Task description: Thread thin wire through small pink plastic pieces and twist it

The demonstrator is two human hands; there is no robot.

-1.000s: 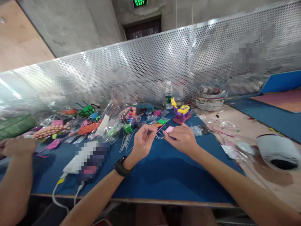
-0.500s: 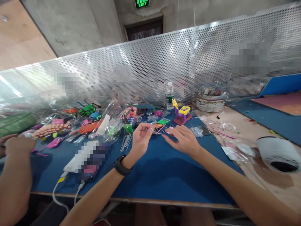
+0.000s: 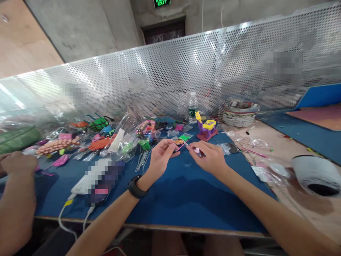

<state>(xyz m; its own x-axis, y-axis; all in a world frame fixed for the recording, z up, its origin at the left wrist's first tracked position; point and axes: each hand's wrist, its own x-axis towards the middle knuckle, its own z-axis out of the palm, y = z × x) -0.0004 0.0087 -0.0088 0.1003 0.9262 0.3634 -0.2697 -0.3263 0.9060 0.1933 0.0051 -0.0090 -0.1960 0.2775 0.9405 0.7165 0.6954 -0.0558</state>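
Note:
In front of me my left hand (image 3: 163, 156) is closed in a pinch on a thin pink stick (image 3: 182, 146), which slants up to the right from its fingertips. Close by on the right, my right hand (image 3: 209, 155) has its thumb and fingers pinched together at the stick's far end; what lies between them is too small to make out. A small pale pink piece (image 3: 196, 150) shows at its fingers. Behind the hands lie an orange piece (image 3: 179, 141) and a green packet (image 3: 184, 137). A bundle of thin wires (image 3: 142, 160) lies left of my left hand.
A yellow and purple clay figure (image 3: 207, 128) and a water bottle (image 3: 192, 108) stand behind. Rightward are a paper-wrapped basket (image 3: 240, 114) and a white container (image 3: 315, 174). Clay animals, bags and a phone (image 3: 102, 185) lie left, near another person's hand (image 3: 20, 163).
The pale wire loop at my left fingertips no longer shows, and the pink stick now stands out between the hands. My right fingers have drawn closer together.

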